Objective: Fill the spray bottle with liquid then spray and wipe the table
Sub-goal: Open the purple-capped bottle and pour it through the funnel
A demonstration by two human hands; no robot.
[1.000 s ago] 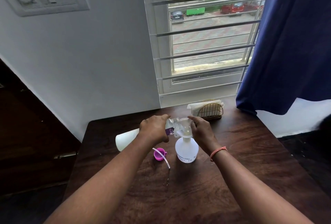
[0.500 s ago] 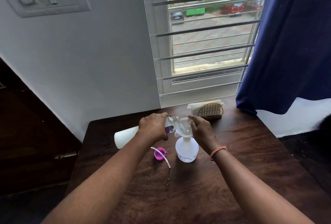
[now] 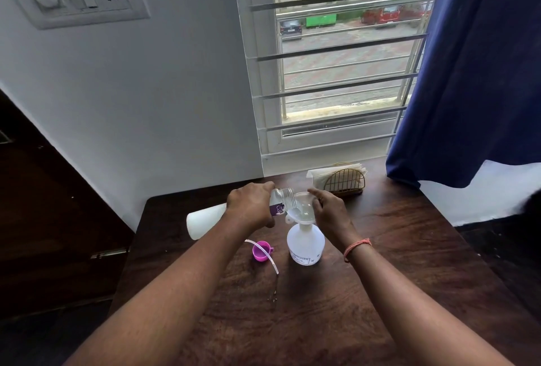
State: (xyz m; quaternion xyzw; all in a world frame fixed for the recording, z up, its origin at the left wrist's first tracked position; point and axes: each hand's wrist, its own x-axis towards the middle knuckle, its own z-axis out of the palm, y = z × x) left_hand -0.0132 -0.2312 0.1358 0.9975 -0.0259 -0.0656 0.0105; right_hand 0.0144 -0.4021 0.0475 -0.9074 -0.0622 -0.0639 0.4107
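Two hands work over the dark wooden desk by the window: your left hand is wrapped round a white refill bottle, tipped nearly flat, its open neck at the rim of a clear funnel. Your right hand pinches that funnel's far edge, steadying it in the mouth of the spray bottle, which stands upright mid-desk. Filling is the step in hand; liquid seems to pool in the funnel, though glare makes the level in the bottle hard to read. A pink cap and a dip tube lie just left of it. Next, judge the fill, right the refill bottle, lift out the funnel, then refit the sprayer. Napkins in a wire holder wait behind for wiping.
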